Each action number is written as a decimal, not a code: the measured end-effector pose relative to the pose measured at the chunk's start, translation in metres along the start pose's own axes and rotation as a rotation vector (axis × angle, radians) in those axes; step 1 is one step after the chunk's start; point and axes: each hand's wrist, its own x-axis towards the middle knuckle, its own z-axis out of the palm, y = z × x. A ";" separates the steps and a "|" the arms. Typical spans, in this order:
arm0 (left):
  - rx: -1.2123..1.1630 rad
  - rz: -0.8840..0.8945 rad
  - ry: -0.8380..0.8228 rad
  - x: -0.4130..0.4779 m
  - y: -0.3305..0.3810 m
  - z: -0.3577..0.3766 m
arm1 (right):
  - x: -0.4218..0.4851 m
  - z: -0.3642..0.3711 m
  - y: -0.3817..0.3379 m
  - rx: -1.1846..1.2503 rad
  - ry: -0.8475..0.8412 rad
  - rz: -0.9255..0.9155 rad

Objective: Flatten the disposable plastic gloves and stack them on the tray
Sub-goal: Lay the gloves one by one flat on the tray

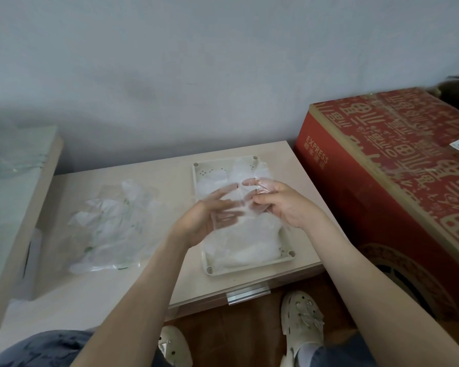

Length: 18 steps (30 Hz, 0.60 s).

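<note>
Over the tray [198, 181], blurred left hand [210, 218], right hand [284, 205] pinching near-invisible glove [249, 210]

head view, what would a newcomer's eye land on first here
The big red box on the right stands out most. At centre, the right hand pinches a clear glove while the left hand touches it, above the pale tray. A crumpled glove pile lies left of it on the table.
</note>
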 end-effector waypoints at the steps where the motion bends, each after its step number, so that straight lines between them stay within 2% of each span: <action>1: -0.011 0.019 0.001 -0.001 0.001 0.000 | 0.000 0.000 -0.002 0.003 -0.016 -0.005; 7: 0.001 0.083 0.013 -0.002 0.006 0.003 | 0.000 -0.002 -0.013 0.018 -0.028 -0.034; 12: 0.021 0.066 0.076 0.009 0.006 -0.002 | 0.010 -0.006 -0.011 -0.114 0.244 0.003; 18: 0.138 0.066 0.187 0.026 -0.002 -0.014 | 0.020 -0.014 -0.005 -0.240 0.401 0.047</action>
